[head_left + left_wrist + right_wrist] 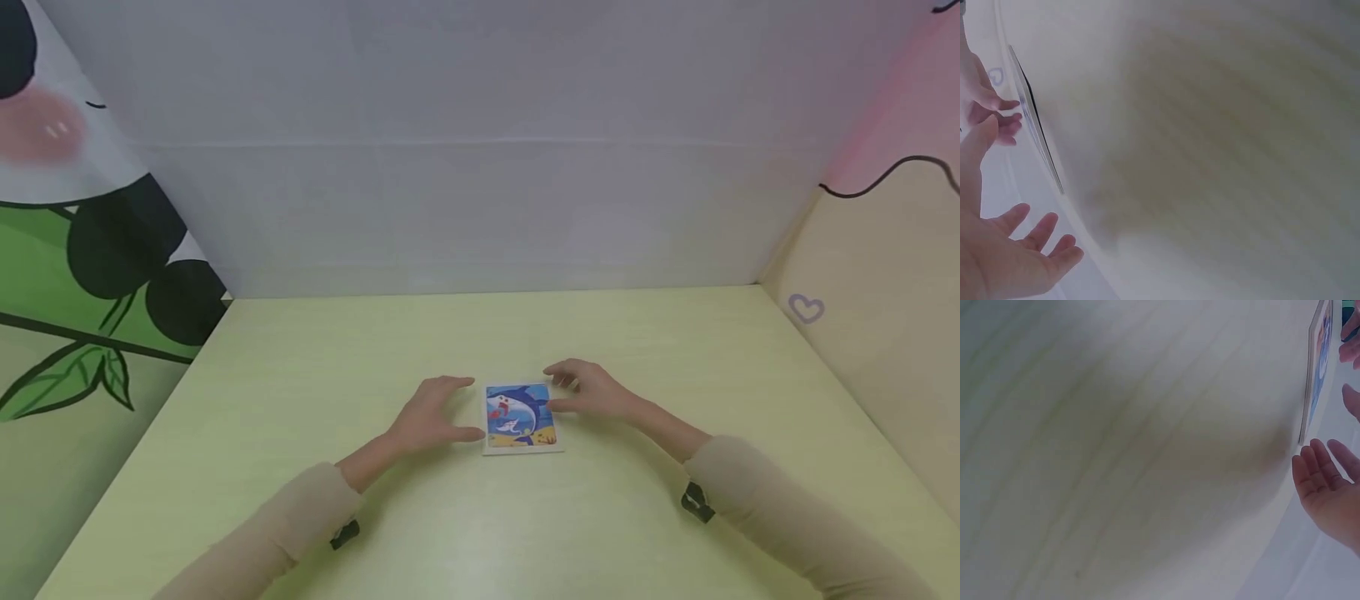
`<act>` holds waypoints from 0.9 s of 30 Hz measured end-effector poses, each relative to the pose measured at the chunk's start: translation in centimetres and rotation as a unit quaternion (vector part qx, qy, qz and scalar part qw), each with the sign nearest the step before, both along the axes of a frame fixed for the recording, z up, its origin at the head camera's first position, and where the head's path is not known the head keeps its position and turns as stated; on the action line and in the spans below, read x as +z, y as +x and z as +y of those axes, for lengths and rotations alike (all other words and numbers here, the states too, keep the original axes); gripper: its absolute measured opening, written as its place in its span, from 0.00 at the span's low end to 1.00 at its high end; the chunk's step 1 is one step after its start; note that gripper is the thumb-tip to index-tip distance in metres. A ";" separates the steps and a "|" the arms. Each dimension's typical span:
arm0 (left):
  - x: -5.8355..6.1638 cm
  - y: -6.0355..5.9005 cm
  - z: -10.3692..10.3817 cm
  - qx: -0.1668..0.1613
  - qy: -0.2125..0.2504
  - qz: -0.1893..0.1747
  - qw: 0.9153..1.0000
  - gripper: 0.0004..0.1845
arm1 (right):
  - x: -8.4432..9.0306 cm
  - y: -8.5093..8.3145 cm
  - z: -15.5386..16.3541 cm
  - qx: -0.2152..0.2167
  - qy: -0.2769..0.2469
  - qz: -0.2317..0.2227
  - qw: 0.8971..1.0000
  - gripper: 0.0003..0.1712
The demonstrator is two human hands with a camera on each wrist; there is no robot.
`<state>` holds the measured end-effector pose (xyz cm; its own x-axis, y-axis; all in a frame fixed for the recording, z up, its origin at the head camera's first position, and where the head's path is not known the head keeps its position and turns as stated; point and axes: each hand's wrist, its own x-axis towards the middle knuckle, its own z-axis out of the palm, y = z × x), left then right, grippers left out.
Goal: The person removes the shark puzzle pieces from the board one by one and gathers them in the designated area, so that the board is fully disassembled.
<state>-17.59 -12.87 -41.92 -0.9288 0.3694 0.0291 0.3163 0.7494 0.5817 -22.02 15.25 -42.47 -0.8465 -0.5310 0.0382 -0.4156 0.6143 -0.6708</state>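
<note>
A small flat square picture board (521,416) lies on the table, showing a blue cartoon shark with a smaller one over a yellow seabed, edged in white. To its left is my left hand (431,417), thumb and fingers spread apart, the thumb tip right by the board's lower left edge. My right hand (592,390) hovers at the upper right corner with its fingers loosely bent, the thumb overlapping the picture's right edge in the head view. Seen edge-on in the left wrist view, the board (1036,119) is thin. Neither hand grips anything.
The pale yellow-green table (360,333) ends at a grey-white back wall (480,217). A panel with a panda-like drawing and leaves (67,379) stands on the left. On the right is a beige and pink panel (885,275) with a small purple heart.
</note>
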 end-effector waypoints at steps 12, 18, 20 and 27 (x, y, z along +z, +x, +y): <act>-1.1 -0.9 2.1 -0.063 -0.028 0.005 0.998 0.41 | -0.5 -0.4 -0.9 0.003 0.011 0.011 1.000 0.22; -1.2 -1.0 2.5 -0.101 -0.047 0.014 0.994 0.41 | -0.7 -0.6 -1.0 -0.008 0.022 0.014 1.000 0.18; -1.1 -1.1 2.7 -0.113 -0.051 0.015 0.992 0.40 | -0.6 -0.5 -1.1 -0.017 0.024 0.010 1.000 0.17; -1.0 -1.1 2.9 -0.150 -0.089 0.019 0.985 0.36 | -0.3 0.0 -1.2 -0.054 0.034 0.000 0.998 0.17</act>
<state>-18.67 -9.98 -42.92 -0.7772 0.6286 -0.0289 0.5571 0.7087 0.4328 -22.07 14.06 -42.82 -0.8992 -0.4375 0.0061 -0.3446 0.6996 -0.6259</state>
